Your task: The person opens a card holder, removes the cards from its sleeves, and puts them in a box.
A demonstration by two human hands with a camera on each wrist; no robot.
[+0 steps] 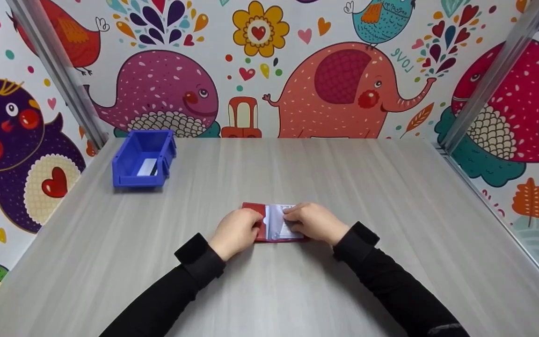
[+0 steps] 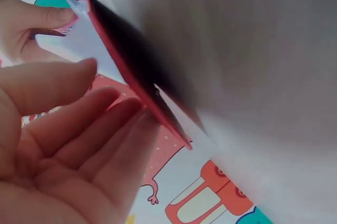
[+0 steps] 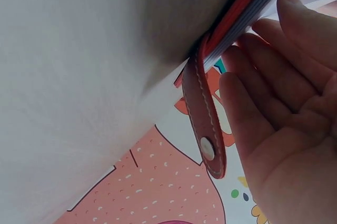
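A red card holder (image 1: 254,206) lies spread on the table, with clear plastic sleeves (image 1: 275,220) fanned out inside it. My left hand (image 1: 236,231) rests at its left cover; in the left wrist view the fingertips touch the red edge, fairly straight, with the thumb apart from them. At the right side, my right hand (image 1: 318,222) pinches a sleeve holding a pale card (image 1: 287,230) between thumb and fingers. A strap (image 3: 204,113) with a metal snap hangs loose from the holder's edge in the right wrist view.
A blue bin (image 1: 138,181) stands at the back left of the table (image 1: 269,290), with a white card (image 1: 147,167) inside. Walls printed with cartoon animals rise behind and at both sides, with metal posts (image 1: 484,79) at the corners.
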